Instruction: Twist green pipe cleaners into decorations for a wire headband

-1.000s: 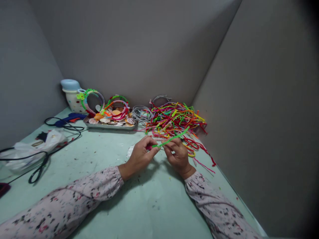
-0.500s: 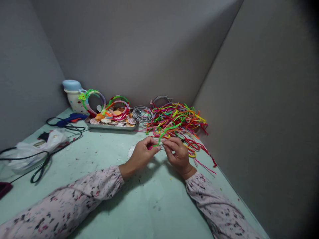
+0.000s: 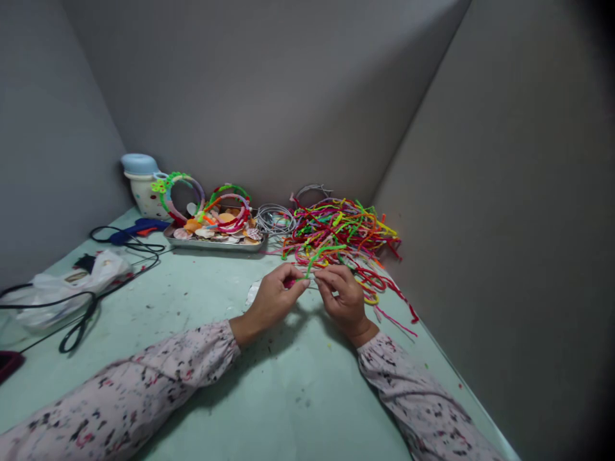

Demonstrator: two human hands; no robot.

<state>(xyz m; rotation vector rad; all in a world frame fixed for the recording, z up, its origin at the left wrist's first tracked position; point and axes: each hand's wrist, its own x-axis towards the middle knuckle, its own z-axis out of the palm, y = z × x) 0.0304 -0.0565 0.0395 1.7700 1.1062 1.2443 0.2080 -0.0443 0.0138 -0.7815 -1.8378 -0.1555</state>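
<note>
My left hand (image 3: 277, 293) is closed, thumb against the fingers, on a bright green pipe cleaner (image 3: 314, 256). Its free end rises and bends right, in front of a heap of pipe cleaners. A bit of pink fuzzy material (image 3: 289, 282) shows within the left fingers. My right hand (image 3: 342, 298) is pinched just to the right, a small gap from the left fingertips. Between the hands runs a thin grey wire (image 3: 313, 288), which the right fingers seem to grip; its ends are hidden by the hands.
Behind the hands lies a tangled heap of coloured pipe cleaners (image 3: 346, 224). Coiled wire (image 3: 276, 219) sits beside a metal tray (image 3: 216, 246) of shells and fuzzy headbands (image 3: 192, 182). At left are a bottle (image 3: 144, 192), a blue glue gun (image 3: 137, 229), black cable (image 3: 91, 314) and plastic bag (image 3: 52, 294).
The green pipe cleaner's free end has dropped slightly and shifted a little left. Both hands stay in almost the same place.
</note>
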